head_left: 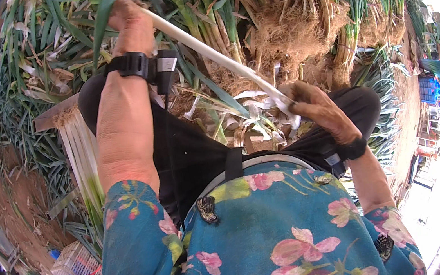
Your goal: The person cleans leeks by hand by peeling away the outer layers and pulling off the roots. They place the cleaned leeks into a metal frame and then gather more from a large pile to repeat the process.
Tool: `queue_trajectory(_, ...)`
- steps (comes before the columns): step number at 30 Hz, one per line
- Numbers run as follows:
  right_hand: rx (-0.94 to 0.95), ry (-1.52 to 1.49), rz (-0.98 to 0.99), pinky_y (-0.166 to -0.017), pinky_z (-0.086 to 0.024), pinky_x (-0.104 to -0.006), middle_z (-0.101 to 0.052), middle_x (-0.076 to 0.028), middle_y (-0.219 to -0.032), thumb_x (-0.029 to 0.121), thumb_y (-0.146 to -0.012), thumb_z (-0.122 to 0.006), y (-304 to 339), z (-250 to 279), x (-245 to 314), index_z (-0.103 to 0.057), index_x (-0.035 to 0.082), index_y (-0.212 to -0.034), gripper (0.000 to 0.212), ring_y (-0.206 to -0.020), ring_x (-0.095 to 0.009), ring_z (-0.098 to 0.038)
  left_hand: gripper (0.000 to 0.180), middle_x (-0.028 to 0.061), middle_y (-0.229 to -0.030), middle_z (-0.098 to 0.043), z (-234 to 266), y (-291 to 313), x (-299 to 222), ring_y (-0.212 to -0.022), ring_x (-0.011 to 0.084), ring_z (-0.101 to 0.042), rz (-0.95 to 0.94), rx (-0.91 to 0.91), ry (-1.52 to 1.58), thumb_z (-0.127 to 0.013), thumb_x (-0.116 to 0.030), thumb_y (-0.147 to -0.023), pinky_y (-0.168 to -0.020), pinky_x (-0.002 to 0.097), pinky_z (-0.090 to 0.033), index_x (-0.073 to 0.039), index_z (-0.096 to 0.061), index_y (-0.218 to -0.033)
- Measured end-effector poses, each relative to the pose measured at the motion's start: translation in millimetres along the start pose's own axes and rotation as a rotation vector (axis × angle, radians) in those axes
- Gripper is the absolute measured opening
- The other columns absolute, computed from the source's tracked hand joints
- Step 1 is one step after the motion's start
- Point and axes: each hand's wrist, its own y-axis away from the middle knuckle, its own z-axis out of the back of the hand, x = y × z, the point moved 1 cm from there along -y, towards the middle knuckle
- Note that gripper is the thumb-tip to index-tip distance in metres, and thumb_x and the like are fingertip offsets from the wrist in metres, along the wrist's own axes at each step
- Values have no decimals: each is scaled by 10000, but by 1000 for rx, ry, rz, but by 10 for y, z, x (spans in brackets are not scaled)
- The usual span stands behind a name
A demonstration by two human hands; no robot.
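Slanting across in front of me is a long leek (207, 51) with a bare white stalk. My left hand (132, 22) is closed around its upper part, beside the green leaves; its fingertips are partly hidden. Near the lower, white end, my right hand (315, 106) has its fingers and thumb pinched on the stalk. Loose peelings and leaf scraps (252, 124) lie on the ground beneath the stalk, between my knees. By my left knee, several clean white leeks (81, 150) lie side by side against a flat-edged rack (54, 114).
Bundles of unpeeled leeks with dry, tangled roots (296, 35) fill the area ahead. More green leaves (30, 126) are heaped at the left. A pale plastic crate (77, 267) stands at the lower left. Blue crates (430, 89) and a person are at the far right.
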Motion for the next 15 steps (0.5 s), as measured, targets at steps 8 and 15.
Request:
queue_trajectory(8, -81, 78, -23, -847, -483, -356, -630, -127, -1104, 238, -882, -647, -170, -221, -96, -440, 62, -1326, 521, -986, -225, -618, 312, 145, -776, -610, 21, 540, 42, -727, 240, -598, 286, 272, -393, -397, -288, -927, -755, 388, -513, -40, -549, -813)
queue_trajectory(15, -80, -1068, 318, -806, -529, -398, -595, -200, -1156, 382, -957, -527, -560, -376, 226, -417, 18, -1324, 529, -970, -284, -629, 239, 175, -888, -600, -165, 1242, 260, -726, 313, -648, 610, 269, 11, -382, -240, -1004, -669, 478, -592, -15, -458, -986)
